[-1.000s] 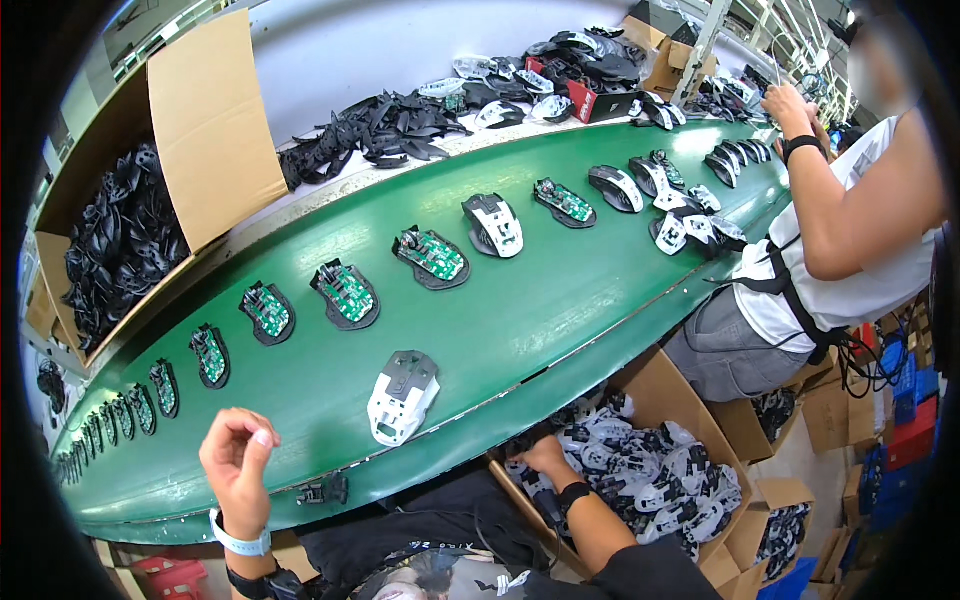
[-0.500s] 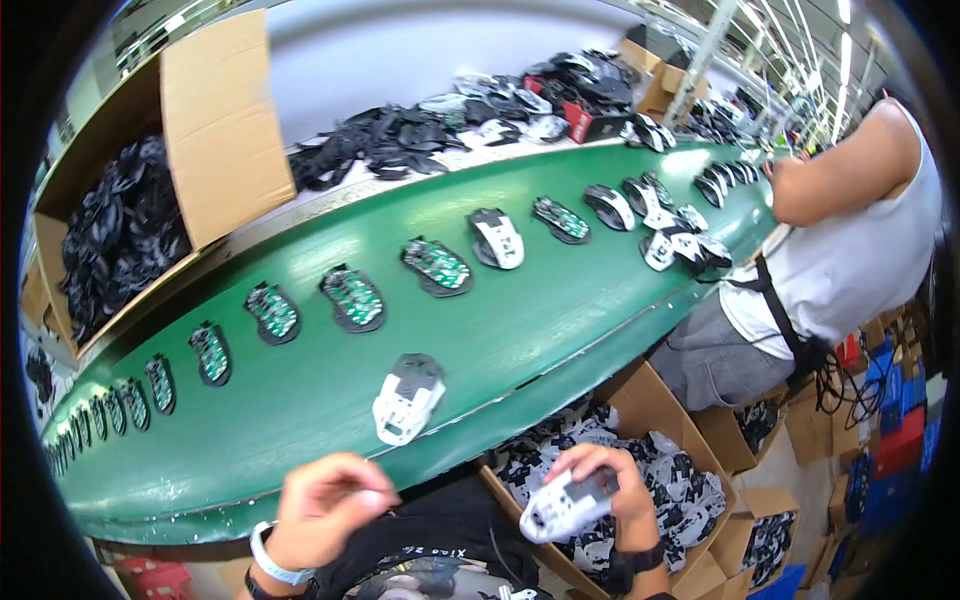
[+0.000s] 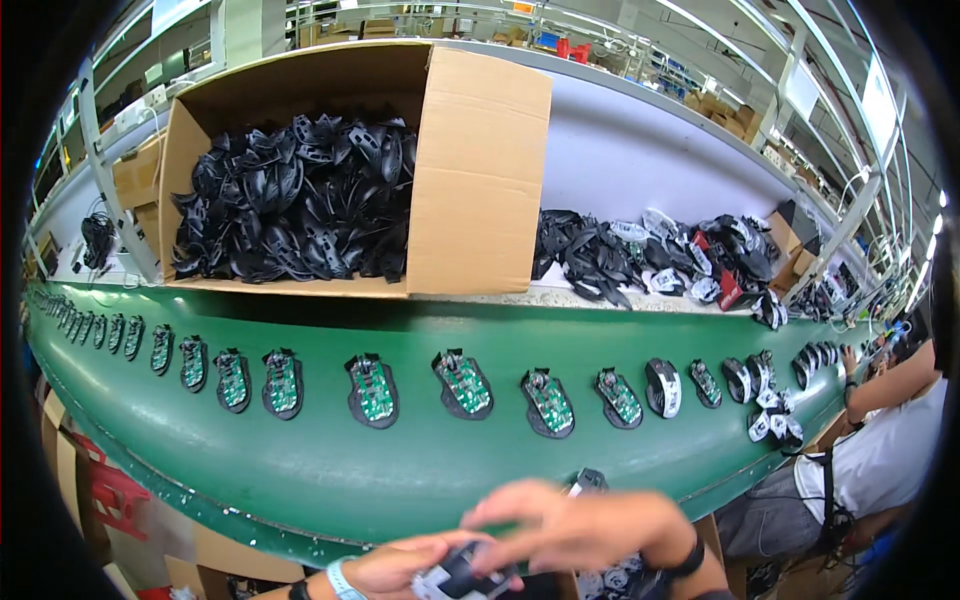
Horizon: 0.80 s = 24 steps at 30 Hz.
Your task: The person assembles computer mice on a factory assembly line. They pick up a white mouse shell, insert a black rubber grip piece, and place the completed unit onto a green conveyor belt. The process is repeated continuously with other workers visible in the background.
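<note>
Cradling the shell (image 3: 455, 578) low at the near edge of the surface (image 3: 290, 450), the left hand (image 3: 395, 568) has its fingers part-closed around it. The right hand (image 3: 590, 528) reaches across above, blurred; its fingers look spread and slightly bent toward the shell's top, but whether they grip it I cannot tell.

The shell, dark with pale parts, is probably light, stiff plastic, smooth enough to slip a little in a loose hold, and its thin rims could crack if squeezed hard. Its long sides seem the best place to take hold, leaving the top face uncovered.

The near edge bows across the view close to the hands, and a broad green band lies between it and the row of boards (image 3: 373, 392). Those look fragile, with their parts facing up. Another shell (image 3: 590, 480) shows just behind the right hand, so room is tighter there. Beyond the boards, the box (image 3: 480, 170) bounds the far side, and a co-worker (image 3: 890, 440) stands at the right.
</note>
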Each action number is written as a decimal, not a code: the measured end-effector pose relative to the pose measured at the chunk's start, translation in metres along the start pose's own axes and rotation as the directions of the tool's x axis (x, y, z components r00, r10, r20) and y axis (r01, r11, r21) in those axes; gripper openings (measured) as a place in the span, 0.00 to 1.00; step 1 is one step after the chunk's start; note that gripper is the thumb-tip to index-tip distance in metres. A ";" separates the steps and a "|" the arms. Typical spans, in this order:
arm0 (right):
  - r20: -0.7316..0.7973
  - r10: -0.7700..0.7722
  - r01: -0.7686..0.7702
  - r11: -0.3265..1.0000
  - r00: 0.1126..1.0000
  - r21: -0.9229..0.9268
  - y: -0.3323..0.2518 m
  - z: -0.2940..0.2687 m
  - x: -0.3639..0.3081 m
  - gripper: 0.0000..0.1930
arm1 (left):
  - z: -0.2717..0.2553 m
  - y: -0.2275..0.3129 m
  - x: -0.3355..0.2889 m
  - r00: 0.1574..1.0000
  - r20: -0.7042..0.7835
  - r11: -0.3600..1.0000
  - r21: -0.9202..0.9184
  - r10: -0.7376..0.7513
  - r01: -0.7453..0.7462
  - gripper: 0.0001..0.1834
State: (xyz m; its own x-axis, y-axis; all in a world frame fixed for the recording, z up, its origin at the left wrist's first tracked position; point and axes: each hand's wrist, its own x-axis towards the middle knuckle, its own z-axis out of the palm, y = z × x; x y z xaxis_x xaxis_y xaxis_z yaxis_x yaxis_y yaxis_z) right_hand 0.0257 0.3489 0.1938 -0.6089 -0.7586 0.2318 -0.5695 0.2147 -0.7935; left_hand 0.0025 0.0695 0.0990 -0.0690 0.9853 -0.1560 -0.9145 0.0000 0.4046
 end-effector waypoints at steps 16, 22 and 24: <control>-0.857 0.208 -0.811 0.486 0.471 -0.327 0.256 -0.182 -0.047 0.09 | -0.057 0.101 0.041 0.693 -0.276 0.745 0.276 0.666 -0.607 0.41; -0.672 0.271 -0.519 0.832 0.689 -0.197 0.076 -0.062 0.007 0.09 | -0.066 0.100 0.041 0.847 -0.064 0.802 -0.291 0.528 -0.522 0.29; -0.442 0.157 -0.381 0.788 0.883 -0.483 0.046 -0.026 0.042 0.14 | -0.066 0.095 0.039 0.866 -0.046 0.825 -0.286 0.497 -0.488 0.29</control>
State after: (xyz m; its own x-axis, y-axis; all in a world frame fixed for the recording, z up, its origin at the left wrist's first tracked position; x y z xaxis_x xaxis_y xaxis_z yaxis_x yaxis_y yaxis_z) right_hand -0.0403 0.3432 0.1815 -0.8711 -0.3646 0.3292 -0.4833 0.7556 -0.4421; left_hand -0.1134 0.0965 0.0722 -0.5329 0.8459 0.0242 -0.8343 -0.5299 0.1523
